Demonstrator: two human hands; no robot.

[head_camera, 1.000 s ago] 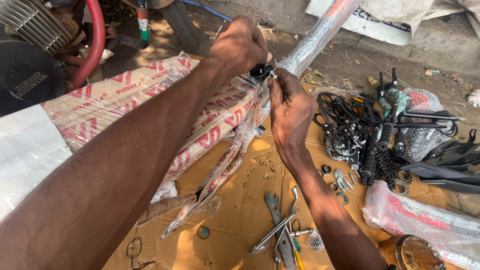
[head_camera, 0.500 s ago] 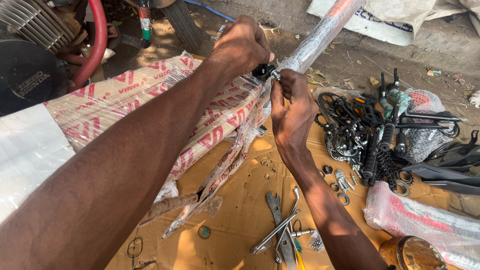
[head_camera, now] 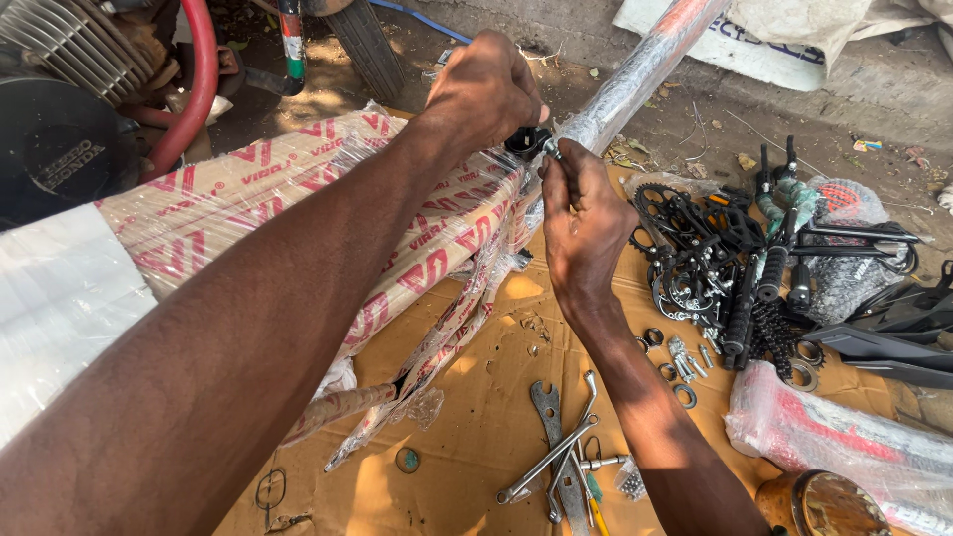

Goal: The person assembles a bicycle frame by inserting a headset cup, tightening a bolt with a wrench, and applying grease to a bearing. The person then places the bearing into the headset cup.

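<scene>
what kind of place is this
Probably an outdoor bicycle repair or assembly spot on the ground. Flattened cardboard serves as a work mat, holding spanners, a pile of chainrings, pedals and handlebar grips, and a plastic-wrapped frame. Bare dirt lies beyond.

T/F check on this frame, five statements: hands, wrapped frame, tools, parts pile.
1. Both hands meet at a small black part on the wrapped frame. True: left hand, right hand, black part, wrapped frame.
2. The wrenches lie on cardboard. True: wrenches, cardboard.
3. The right hand holds a wrench. False: its fingers pinch a small fitting at the black part.
4. The frame is bare metal. False: it is in printed plastic wrap.
5. The chainring pile lies left of the left arm. False: right of the right hand.
</scene>
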